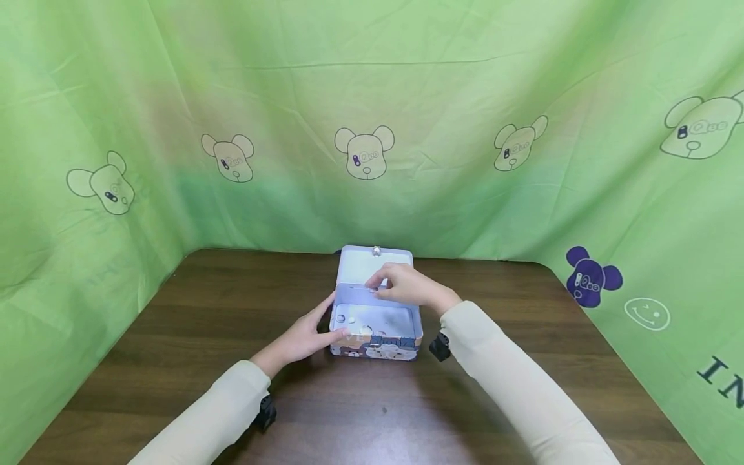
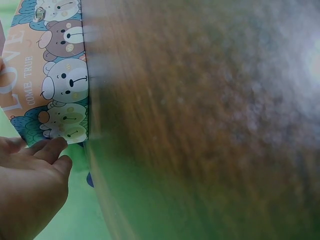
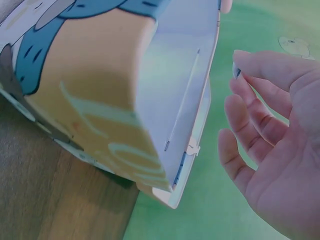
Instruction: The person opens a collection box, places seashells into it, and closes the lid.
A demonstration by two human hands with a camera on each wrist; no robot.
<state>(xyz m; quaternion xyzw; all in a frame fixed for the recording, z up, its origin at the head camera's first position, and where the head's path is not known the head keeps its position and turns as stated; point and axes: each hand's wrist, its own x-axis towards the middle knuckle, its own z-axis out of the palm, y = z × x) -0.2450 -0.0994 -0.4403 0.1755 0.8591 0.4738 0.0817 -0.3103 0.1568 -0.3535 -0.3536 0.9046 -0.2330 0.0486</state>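
A tin box (image 1: 376, 349) with bears and lettering printed on it stands on the table, its lid (image 1: 359, 261) raised at the back. Several small, shiny round pieces (image 1: 341, 318) lie on its pale floor, along the front and left. My left hand (image 1: 300, 337) holds the box's left side, thumb at the front rim and fingers along the side wall. Above the box, near the raised lid, is my right hand (image 1: 407, 284). Its thumb and index finger pinch a small white and dark round piece (image 3: 236, 71); its exact kind cannot be made out. The other fingers curve loosely.
The dark wooden table (image 1: 232, 303) extends around the box on both sides and in front. Behind it hangs a green curtain (image 1: 290, 213) with printed bear heads, close to the table's back edge. A black wrist camera (image 1: 440, 347) sits beside the box's right side.
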